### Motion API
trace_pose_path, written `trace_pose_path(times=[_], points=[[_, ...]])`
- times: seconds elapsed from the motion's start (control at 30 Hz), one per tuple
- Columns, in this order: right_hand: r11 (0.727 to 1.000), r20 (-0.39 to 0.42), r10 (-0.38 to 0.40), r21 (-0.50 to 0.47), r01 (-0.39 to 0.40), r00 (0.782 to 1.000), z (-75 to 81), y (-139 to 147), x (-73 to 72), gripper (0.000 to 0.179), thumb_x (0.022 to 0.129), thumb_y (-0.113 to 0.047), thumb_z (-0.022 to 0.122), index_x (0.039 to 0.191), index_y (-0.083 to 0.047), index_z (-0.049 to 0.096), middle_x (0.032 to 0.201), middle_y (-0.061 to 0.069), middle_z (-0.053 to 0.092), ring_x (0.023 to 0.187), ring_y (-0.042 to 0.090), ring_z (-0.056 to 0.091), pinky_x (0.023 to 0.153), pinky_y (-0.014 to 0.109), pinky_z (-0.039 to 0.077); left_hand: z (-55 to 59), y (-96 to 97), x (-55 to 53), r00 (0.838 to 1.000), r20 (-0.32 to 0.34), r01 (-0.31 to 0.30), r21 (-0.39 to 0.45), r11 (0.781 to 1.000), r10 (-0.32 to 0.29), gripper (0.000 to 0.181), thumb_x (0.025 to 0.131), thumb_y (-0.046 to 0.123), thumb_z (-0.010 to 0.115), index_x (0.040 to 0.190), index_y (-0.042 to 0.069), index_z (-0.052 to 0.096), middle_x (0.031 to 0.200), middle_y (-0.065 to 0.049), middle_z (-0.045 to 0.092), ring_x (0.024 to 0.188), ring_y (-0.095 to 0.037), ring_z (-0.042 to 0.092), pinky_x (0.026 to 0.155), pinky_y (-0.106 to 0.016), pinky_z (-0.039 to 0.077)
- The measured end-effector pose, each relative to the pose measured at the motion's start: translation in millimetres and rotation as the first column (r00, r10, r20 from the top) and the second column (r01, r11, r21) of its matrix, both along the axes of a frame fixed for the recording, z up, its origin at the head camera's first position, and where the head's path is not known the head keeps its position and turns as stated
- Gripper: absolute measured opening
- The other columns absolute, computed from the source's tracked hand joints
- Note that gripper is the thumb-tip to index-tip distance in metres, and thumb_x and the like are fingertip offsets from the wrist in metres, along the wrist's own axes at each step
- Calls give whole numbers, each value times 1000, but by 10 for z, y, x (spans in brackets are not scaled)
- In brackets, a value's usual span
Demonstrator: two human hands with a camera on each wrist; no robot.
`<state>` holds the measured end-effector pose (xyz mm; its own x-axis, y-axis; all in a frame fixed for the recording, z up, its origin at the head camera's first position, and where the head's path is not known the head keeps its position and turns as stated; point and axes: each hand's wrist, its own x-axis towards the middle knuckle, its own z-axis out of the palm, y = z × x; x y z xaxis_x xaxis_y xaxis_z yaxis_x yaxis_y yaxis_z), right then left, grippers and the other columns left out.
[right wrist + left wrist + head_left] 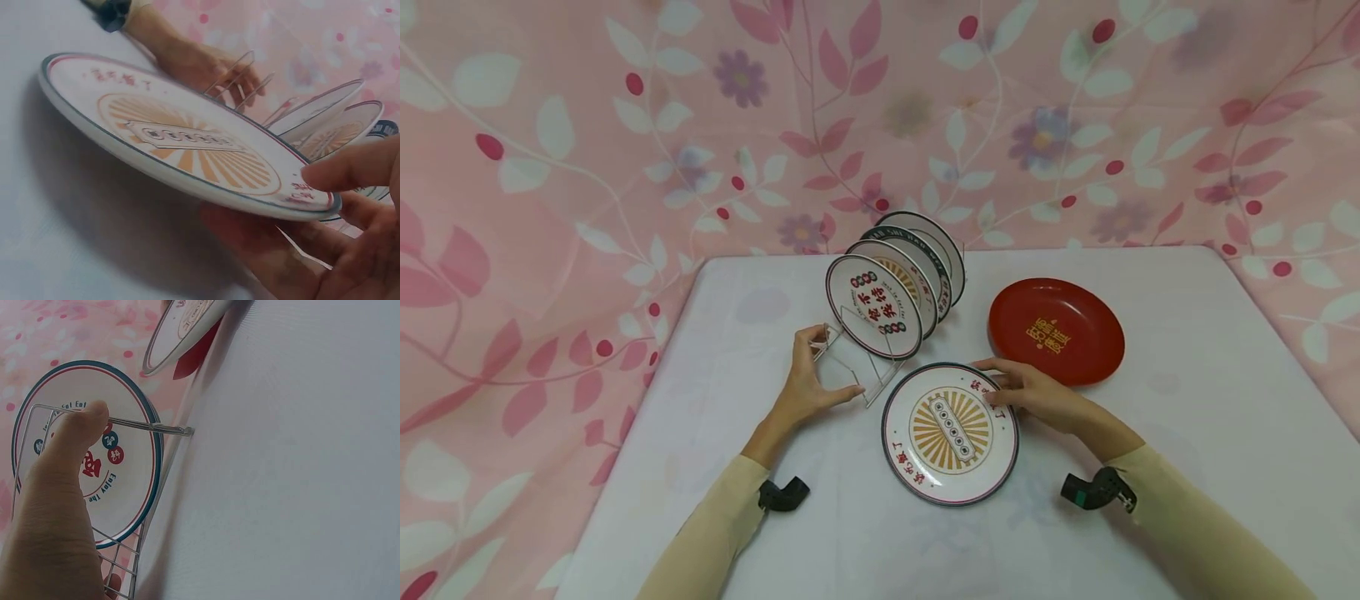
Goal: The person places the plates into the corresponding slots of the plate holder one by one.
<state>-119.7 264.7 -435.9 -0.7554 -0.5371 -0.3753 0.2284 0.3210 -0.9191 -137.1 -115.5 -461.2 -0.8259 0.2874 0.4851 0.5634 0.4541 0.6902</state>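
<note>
A white plate [951,433] with a yellow sunburst and a dark rim tilts just off the table. Its right edge is pinched by my right hand [1037,396], thumb on the upper face and fingers below, as the right wrist view shows. My left hand [805,387] grips the near end of a metal wire dish rack [119,562], thumb against the wires. Several plates stand on edge in the rack; the front plate [874,308] bears red characters. Part of the rack is hidden behind them.
A deep red oval plate [1090,333] with gold characters lies on the table to the right, beyond my right hand. White cloth covers the table [1187,467]. A pink floral backdrop [895,108] hangs behind the far edge.
</note>
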Motion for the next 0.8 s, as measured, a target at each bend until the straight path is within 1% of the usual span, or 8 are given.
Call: trace_pose_path(times=[0.1,0.2,0.27,0.33,0.43,0.63,0.77,0.8], points=[[998,28,40,-51,-38,999,29,38,-3,64,93,-11,63,151,-12,36,133,19,56,100,25,61,77,33,58,-49,-33,-19,1000,6,-13,-20,1000,13,109,54,21,93,138,-8,29,130,-30,38,117,-41,40,94,-58,36],[995,-11,76,-64,-77,997,71,68,-5,63,93,-11,63,151,-12,37,132,21,56,99,26,62,75,35,59,-51,-41,-20,1000,16,-16,-26,1000,17,108,58,28,92,138,-6,29,130,-26,39,119,-37,40,96,-55,36],[995,-40,79,-54,-81,996,100,81,-6,62,94,-12,63,151,-12,38,129,22,58,94,25,63,71,34,59,-43,-37,-14,1000,25,-16,-26,1000,17,107,59,30,91,138,-7,29,131,-25,38,119,-37,40,97,-54,36],[997,-55,65,-45,-68,996,124,93,-6,61,94,-11,62,150,-12,39,125,21,59,91,24,63,67,33,58,-31,-32,-9,999,31,-19,-28,999,20,108,59,32,91,138,-8,28,131,-25,38,120,-37,40,98,-54,36],[999,-72,30,-31,-32,997,149,108,1,61,94,-12,62,150,-13,38,125,20,59,91,23,62,65,32,57,-23,-29,-2,999,33,-25,-36,999,26,108,60,33,90,138,-7,28,131,-26,38,120,-36,40,98,-54,36],[999,-83,-18,-36,15,996,174,135,28,62,94,-13,63,151,-13,37,137,20,55,94,23,61,66,33,57,-37,-36,-9,999,30,-26,-42,999,28,108,60,35,90,138,-7,28,131,-27,38,120,-37,39,98,-53,36],[999,-91,-22,-50,17,996,189,158,25,63,94,-13,62,151,-13,36,142,20,51,93,21,62,66,33,58,-40,-35,-19,999,23,-21,-39,999,22,108,59,32,90,137,-9,28,131,-27,37,120,-36,39,99,-54,37],[999,-96,-20,-53,15,995,197,164,24,63,94,-13,62,151,-12,36,142,20,51,93,21,62,66,34,58,-40,-34,-23,1000,17,-18,-37,999,19,109,60,35,90,137,-10,28,130,-28,37,120,-37,39,98,-54,37]])
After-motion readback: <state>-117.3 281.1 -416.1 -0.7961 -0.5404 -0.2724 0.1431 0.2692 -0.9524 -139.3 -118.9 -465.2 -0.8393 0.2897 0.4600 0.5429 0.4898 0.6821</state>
